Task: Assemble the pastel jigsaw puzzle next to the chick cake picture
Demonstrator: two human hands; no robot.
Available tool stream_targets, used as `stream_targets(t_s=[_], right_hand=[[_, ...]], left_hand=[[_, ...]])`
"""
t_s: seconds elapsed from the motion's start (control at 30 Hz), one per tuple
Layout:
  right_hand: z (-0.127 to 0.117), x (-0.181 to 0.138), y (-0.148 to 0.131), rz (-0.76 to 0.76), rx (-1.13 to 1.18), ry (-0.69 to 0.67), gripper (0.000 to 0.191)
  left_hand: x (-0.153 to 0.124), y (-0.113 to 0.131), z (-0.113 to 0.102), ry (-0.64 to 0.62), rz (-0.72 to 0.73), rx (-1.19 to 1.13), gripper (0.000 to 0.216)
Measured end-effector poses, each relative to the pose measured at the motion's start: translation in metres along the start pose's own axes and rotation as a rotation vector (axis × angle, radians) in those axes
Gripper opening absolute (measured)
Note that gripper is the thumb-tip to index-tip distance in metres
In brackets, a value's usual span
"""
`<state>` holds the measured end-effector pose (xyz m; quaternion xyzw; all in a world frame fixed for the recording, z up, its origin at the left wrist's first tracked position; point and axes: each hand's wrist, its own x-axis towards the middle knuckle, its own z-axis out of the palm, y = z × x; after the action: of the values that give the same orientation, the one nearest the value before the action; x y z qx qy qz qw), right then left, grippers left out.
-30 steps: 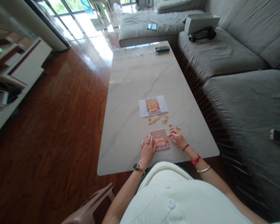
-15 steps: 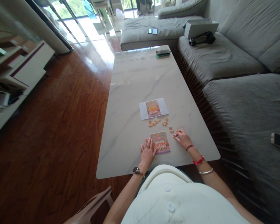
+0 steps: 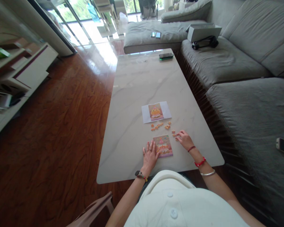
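A partly assembled jigsaw puzzle (image 3: 165,154) lies flat near the table's front edge. My left hand (image 3: 150,154) rests flat along its left side, fingers spread and the thumb over its lower edge. To the puzzle's right, my right hand (image 3: 184,138) bends down with fingertips pinched together at a small puzzle piece (image 3: 176,139); the fingers partly hide it. Other loose orange puzzle pieces (image 3: 156,126) lie in small groups beyond the puzzle. Behind them is a white sheet (image 3: 145,114) with a printed picture (image 3: 156,112) of a yellow figure.
The white marble-look table (image 3: 132,94) has rounded corners. A dark phone (image 3: 166,56) lies at its far end. A grey sofa (image 3: 253,116) runs along the right, with an open white box (image 3: 202,33) on it. A pinkish plastic stool (image 3: 94,209) stands at lower left.
My right hand has shifted slightly left and up among the loose pieces by the puzzle. My left hand stays on the puzzle's left side. The view has tilted a little.
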<state>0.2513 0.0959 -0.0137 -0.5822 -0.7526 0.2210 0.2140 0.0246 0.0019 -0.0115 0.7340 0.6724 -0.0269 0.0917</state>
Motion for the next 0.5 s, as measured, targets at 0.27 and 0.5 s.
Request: stream_targets(t_s=[0.27, 0.5], right_hand=[[0.023, -0.016, -0.020, -0.091, 0.059, -0.080, 0.012], [0.036, -0.030, -0.034, 0.104, 0.220, -0.054, 0.024]], left_hand=[[0.001, -0.002, 0.001, 0.047, -0.028, -0.001, 0.050], [0.001, -0.003, -0.001, 0.036, -0.058, 0.011, 0.049]])
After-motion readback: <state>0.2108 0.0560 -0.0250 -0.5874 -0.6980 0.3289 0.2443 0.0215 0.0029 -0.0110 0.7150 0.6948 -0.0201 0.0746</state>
